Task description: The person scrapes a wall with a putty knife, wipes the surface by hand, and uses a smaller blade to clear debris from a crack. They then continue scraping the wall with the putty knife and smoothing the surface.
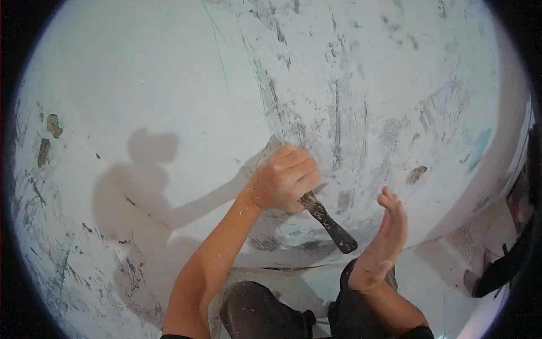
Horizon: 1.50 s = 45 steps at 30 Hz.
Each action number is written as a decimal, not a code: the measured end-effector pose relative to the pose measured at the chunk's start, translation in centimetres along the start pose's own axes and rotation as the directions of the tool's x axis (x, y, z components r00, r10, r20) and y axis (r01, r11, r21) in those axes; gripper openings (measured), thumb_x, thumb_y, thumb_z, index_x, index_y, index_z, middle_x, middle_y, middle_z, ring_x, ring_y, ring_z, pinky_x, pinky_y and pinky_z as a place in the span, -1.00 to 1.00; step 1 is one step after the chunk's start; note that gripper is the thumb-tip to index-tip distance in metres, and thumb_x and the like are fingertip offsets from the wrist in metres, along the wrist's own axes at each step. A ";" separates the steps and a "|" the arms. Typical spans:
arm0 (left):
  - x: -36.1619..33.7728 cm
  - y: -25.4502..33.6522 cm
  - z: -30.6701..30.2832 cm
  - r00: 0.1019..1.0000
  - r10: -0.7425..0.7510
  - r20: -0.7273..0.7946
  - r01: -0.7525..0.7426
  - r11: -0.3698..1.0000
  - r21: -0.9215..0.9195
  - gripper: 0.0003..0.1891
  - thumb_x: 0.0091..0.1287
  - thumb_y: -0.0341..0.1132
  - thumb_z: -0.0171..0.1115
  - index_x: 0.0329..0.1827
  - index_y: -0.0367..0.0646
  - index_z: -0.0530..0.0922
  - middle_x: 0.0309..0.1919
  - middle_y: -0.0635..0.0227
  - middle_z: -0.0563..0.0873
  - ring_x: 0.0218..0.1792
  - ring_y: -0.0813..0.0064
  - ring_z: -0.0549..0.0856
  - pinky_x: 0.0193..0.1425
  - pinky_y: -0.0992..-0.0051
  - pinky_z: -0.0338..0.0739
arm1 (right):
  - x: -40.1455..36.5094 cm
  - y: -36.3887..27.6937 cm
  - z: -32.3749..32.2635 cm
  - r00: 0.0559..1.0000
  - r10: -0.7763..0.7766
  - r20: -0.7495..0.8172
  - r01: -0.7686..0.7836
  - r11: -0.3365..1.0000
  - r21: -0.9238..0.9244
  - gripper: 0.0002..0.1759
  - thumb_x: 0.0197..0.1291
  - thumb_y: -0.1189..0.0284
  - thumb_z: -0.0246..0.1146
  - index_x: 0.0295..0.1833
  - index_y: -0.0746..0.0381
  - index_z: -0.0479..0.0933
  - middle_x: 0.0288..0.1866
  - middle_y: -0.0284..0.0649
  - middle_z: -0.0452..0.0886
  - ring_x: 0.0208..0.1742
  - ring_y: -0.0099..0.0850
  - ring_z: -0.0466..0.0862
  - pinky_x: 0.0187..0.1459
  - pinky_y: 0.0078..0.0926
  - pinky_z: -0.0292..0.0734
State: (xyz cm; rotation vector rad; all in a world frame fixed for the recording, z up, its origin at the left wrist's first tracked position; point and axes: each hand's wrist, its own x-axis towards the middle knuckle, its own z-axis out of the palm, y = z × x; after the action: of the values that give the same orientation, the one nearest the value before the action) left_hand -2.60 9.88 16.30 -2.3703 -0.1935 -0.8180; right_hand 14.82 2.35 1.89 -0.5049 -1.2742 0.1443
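Note:
My left hand [287,176] is wrapped round a scraper [330,225] and holds it against the wall [169,73]. The scraper's dark, paint-flecked handle sticks out below my fist, pointing down and right. Part of its flat blade shows above my knuckles, tilted toward the upper left and close to the wall surface; my fingers cover the rest. My right hand [389,231] is raised to the right of the handle's end, fingers stretched out, with nothing in it. Grey scrape marks and scratches cover the wall around the blade.
Pits with a brownish base [416,174] break the wall's surface at right and far left. My dark-trousered knees [257,311] are close to the wall's foot. A dark object [505,265] stands at the right edge. My shadow falls on the wall at left.

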 end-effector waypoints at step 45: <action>2.1 0.2 2.8 0.973 0.219 -0.074 -0.225 0.970 -0.092 -0.78 -0.25 -0.20 0.19 -0.63 -0.07 0.36 -0.59 0.45 0.42 -0.45 0.42 0.48 -0.34 0.43 0.32 | 2.1 -3.7 -1.1 0.947 -0.227 0.227 0.259 0.958 -0.123 -0.57 0.42 0.17 -0.05 0.27 0.14 0.33 0.15 0.03 0.45 0.27 0.13 0.46 0.34 0.26 0.30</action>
State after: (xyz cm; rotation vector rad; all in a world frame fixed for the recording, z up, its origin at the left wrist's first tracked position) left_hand 0.57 11.24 15.74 -2.3996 0.1407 -0.8093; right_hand 15.88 -0.43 5.14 -0.4661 -1.5535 -0.1114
